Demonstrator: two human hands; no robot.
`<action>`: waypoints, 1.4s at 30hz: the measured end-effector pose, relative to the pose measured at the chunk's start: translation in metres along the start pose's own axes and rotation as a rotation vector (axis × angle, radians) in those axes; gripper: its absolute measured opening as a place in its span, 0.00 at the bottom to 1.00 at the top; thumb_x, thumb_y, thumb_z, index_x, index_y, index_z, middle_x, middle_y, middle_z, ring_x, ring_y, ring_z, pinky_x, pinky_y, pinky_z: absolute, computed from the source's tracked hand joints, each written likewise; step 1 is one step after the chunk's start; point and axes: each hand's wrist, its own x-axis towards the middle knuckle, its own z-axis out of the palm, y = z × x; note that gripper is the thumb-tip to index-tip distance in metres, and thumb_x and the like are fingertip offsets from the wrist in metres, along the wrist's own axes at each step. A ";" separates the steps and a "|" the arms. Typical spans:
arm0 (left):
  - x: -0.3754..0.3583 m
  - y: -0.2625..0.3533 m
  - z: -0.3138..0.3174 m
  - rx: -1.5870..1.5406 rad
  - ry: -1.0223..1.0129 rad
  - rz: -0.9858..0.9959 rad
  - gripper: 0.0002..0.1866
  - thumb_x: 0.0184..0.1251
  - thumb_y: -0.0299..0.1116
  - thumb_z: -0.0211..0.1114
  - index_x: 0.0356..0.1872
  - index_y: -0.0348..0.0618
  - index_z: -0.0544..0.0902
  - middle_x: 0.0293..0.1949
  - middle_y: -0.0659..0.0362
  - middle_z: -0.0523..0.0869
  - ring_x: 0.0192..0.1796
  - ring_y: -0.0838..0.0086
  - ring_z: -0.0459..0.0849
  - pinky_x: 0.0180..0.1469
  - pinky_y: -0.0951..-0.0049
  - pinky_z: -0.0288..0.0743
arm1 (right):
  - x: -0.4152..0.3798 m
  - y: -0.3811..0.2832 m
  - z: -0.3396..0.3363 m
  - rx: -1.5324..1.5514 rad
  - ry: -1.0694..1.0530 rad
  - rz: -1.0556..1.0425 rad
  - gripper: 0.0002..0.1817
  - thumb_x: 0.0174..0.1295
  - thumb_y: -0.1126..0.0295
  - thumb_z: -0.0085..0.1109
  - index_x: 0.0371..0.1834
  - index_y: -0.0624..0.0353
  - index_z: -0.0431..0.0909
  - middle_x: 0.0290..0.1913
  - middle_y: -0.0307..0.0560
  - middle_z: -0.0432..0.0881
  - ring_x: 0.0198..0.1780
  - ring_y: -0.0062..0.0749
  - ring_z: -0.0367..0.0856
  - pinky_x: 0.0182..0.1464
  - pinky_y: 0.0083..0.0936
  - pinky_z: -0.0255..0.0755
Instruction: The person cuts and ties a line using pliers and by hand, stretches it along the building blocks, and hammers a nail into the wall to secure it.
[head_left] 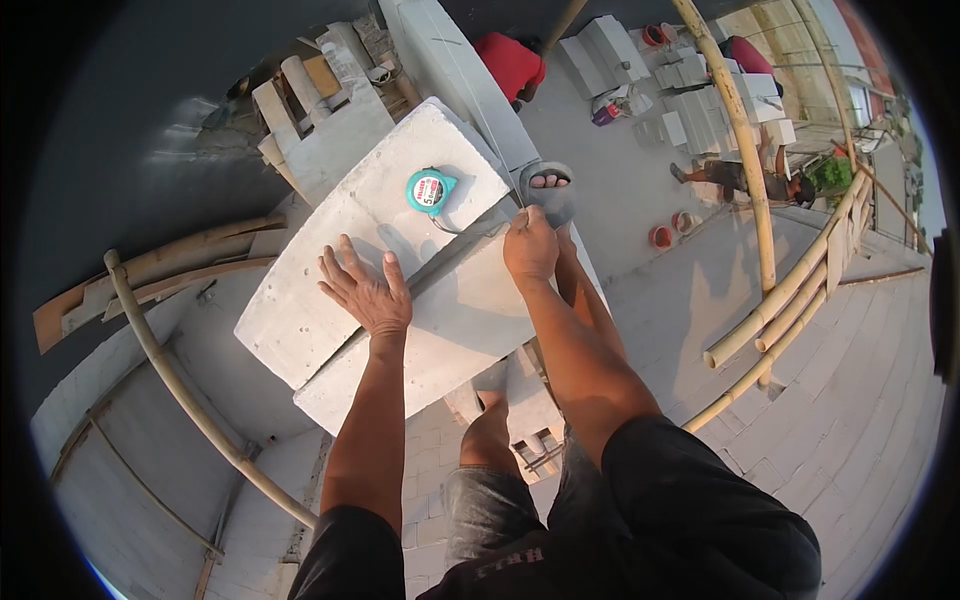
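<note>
Two pale concrete blocks lie side by side below me, a far block [300, 290] and a near block [465, 325], with a dark narrow gap between them. My left hand [368, 288] rests flat on the blocks with its fingers spread. On the far block sits a teal tape measure [430, 190], with a thin dark strip by its lower edge. My right hand [530, 245] is closed near the right end of the gap. A thin tip shows above its fingers; what it holds is hidden.
A sandalled foot [548, 185] stands beyond my right hand. Bamboo poles [740, 130] rise at the right, and another curved pole [190, 400] crosses at the left. Below, a person in red [508, 65], a crouching person [745, 180], stacked blocks [605, 60] and buckets [660, 237] are visible.
</note>
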 end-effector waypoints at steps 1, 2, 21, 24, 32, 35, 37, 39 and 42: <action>-0.033 -0.003 0.001 0.043 -0.073 0.023 0.44 0.81 0.67 0.49 0.87 0.49 0.60 0.85 0.41 0.53 0.89 0.43 0.44 0.86 0.32 0.29 | 0.001 0.002 0.002 0.006 0.008 -0.014 0.18 0.79 0.57 0.48 0.54 0.57 0.83 0.49 0.62 0.90 0.53 0.66 0.88 0.55 0.56 0.80; -0.059 -0.009 0.005 0.134 -0.148 0.061 0.44 0.81 0.68 0.48 0.87 0.51 0.59 0.86 0.41 0.51 0.90 0.43 0.42 0.86 0.32 0.29 | 0.001 0.004 0.004 0.015 0.015 -0.027 0.18 0.79 0.57 0.48 0.55 0.56 0.83 0.49 0.62 0.91 0.53 0.65 0.88 0.55 0.57 0.80; -0.074 -0.007 0.004 0.314 -0.279 0.134 0.50 0.75 0.76 0.47 0.89 0.57 0.56 0.89 0.43 0.44 0.90 0.44 0.34 0.86 0.35 0.23 | 0.003 -0.004 0.001 0.058 -0.038 0.061 0.18 0.77 0.58 0.50 0.55 0.56 0.83 0.51 0.59 0.90 0.54 0.62 0.88 0.57 0.55 0.81; -0.079 -0.002 0.001 0.358 -0.222 0.179 0.48 0.77 0.72 0.48 0.89 0.56 0.53 0.87 0.40 0.48 0.90 0.42 0.37 0.86 0.33 0.31 | -0.001 -0.007 -0.015 0.079 -0.119 0.094 0.17 0.77 0.59 0.50 0.53 0.57 0.84 0.51 0.58 0.91 0.53 0.59 0.89 0.56 0.54 0.82; -0.079 -0.010 0.015 0.382 -0.184 0.193 0.50 0.77 0.76 0.44 0.89 0.53 0.54 0.86 0.38 0.48 0.89 0.40 0.40 0.85 0.31 0.35 | -0.001 0.004 -0.009 0.228 -0.041 0.019 0.13 0.76 0.61 0.54 0.51 0.58 0.82 0.47 0.56 0.90 0.49 0.57 0.91 0.55 0.52 0.83; -0.084 -0.009 0.018 0.325 -0.182 0.165 0.49 0.78 0.76 0.42 0.89 0.54 0.53 0.87 0.39 0.48 0.89 0.41 0.40 0.85 0.32 0.37 | -0.003 0.010 -0.017 0.326 -0.053 0.004 0.14 0.78 0.60 0.52 0.51 0.58 0.82 0.47 0.57 0.90 0.51 0.58 0.90 0.55 0.51 0.83; -0.098 0.003 0.019 0.315 -0.233 0.160 0.49 0.79 0.77 0.40 0.89 0.56 0.52 0.88 0.41 0.47 0.90 0.42 0.40 0.86 0.33 0.38 | -0.004 0.018 -0.017 0.433 0.042 0.011 0.12 0.77 0.62 0.54 0.48 0.59 0.82 0.45 0.58 0.90 0.48 0.59 0.89 0.53 0.52 0.82; -0.120 0.011 0.022 0.288 -0.226 0.141 0.50 0.77 0.79 0.39 0.90 0.58 0.51 0.88 0.43 0.46 0.90 0.42 0.41 0.86 0.34 0.38 | -0.008 0.032 -0.024 0.529 0.118 0.056 0.12 0.76 0.63 0.57 0.45 0.60 0.83 0.43 0.59 0.90 0.47 0.60 0.89 0.53 0.52 0.82; -0.130 0.024 0.028 0.351 -0.207 0.163 0.52 0.76 0.81 0.37 0.90 0.58 0.51 0.89 0.42 0.45 0.90 0.42 0.40 0.86 0.35 0.36 | -0.028 0.078 -0.051 0.564 0.228 0.041 0.11 0.75 0.65 0.59 0.43 0.62 0.84 0.42 0.61 0.89 0.46 0.60 0.88 0.50 0.51 0.81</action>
